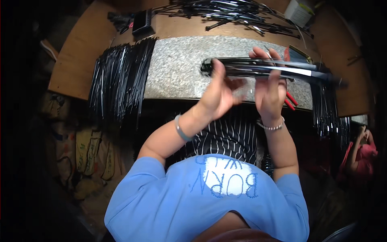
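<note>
The person holds a bundle of long black strips (274,68) level above the speckled stone slab (177,68). The left hand (219,90) grips the bundle near its left end, thumb over the top. The right hand (271,82) clasps it further right, fingers curled over the upper edge. A row of black strips (119,80) drapes over the slab's left edge; another row (326,109) hangs at its right edge. Loose black strips (229,14) lie scattered on the wooden table (72,60) beyond the slab. Red handles (291,101) show just right of the right hand
</note>
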`<move>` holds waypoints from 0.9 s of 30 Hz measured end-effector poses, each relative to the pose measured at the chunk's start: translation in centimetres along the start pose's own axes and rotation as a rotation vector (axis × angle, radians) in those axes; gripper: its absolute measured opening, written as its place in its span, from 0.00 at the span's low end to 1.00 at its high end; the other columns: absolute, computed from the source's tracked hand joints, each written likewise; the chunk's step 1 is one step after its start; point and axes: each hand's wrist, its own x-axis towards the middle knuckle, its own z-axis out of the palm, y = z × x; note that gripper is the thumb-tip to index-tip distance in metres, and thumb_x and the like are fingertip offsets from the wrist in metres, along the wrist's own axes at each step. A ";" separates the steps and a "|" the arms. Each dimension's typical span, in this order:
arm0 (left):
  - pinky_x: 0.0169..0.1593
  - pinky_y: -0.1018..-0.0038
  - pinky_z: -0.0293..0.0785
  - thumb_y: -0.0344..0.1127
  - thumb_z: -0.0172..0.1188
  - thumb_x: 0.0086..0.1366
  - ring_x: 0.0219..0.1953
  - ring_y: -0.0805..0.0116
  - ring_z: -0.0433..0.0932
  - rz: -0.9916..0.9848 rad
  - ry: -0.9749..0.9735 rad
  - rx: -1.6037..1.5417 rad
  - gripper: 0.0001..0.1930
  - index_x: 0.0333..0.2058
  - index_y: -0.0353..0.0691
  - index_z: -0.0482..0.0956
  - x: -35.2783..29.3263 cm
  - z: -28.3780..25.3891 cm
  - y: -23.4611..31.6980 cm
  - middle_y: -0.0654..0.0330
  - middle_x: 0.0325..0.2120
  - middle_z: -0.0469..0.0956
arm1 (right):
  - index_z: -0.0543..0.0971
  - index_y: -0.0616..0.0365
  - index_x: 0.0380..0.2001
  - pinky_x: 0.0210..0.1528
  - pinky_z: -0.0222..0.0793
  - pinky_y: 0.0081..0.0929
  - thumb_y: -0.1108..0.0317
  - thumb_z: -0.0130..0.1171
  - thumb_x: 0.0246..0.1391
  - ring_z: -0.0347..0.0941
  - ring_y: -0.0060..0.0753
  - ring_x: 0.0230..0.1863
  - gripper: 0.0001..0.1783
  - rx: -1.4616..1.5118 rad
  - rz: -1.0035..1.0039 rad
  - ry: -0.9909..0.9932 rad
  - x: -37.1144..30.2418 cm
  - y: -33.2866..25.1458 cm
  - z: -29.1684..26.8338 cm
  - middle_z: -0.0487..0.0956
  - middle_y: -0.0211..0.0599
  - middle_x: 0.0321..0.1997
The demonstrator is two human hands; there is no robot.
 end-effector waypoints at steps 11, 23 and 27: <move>0.40 0.83 0.71 0.25 0.59 0.59 0.30 0.76 0.72 0.908 -0.232 1.095 0.17 0.47 0.35 0.68 0.9 3.1 5.4 0.60 0.34 0.74 | 0.72 0.59 0.45 0.40 0.71 0.23 0.64 0.57 0.56 0.73 0.27 0.30 0.15 -0.561 0.123 -0.358 2.1 0.2 2.3 0.77 0.36 0.32; 0.42 0.79 0.74 0.23 0.65 0.52 0.34 0.73 0.77 0.989 -0.386 0.959 0.21 0.46 0.35 0.71 2.2 5.1 6.6 0.59 0.34 0.77 | 0.62 0.66 0.57 0.29 0.63 0.14 0.65 0.53 0.59 0.66 0.17 0.30 0.26 -1.029 -0.154 -0.274 1.5 -4.3 1.5 0.72 0.37 0.34; 0.43 0.79 0.75 0.23 0.65 0.52 0.35 0.73 0.78 0.877 -0.464 0.959 0.21 0.46 0.35 0.71 2.1 5.7 7.0 0.58 0.35 0.78 | 0.61 0.67 0.59 0.22 0.58 0.11 0.61 0.54 0.59 0.63 0.13 0.23 0.30 -0.014 0.488 -0.342 3.0 -6.1 0.4 0.72 0.33 0.29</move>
